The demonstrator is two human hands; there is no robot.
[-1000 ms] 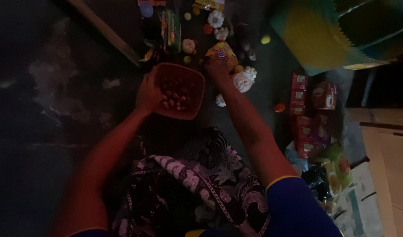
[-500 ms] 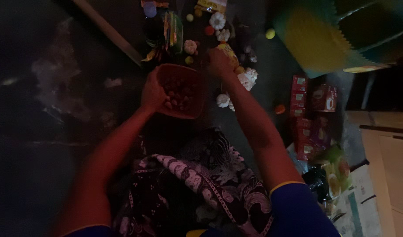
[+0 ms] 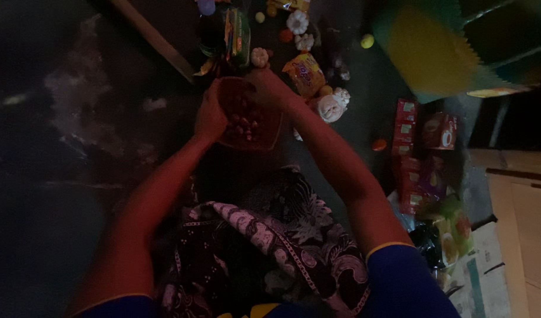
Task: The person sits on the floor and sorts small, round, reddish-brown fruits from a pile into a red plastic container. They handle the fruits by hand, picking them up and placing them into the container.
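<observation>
I hold a red plastic bowl (image 3: pixel 264 134) of small round reddish items over the dark floor, in front of my patterned skirt (image 3: pixel 264 235). My left hand (image 3: pixel 210 115) grips the bowl's left rim. My right hand (image 3: pixel 269 88) rests on the bowl's far right rim, fingers curled over it; whether it holds anything small is not visible. Just beyond lie a yellow snack packet (image 3: pixel 304 73) and several white garlic bulbs (image 3: pixel 329 108).
Red boxes (image 3: pixel 404 121) and packets are stacked on the right, with a green bag (image 3: pixel 453 227) near them. A wooden stick (image 3: pixel 155 40) lies at the upper left. A yellow and green mat (image 3: pixel 435 47) fills the upper right. Small round fruits dot the floor.
My right hand has come back from the yellow packet to the bowl's rim. The bowl has lifted slightly away from me and tilted.
</observation>
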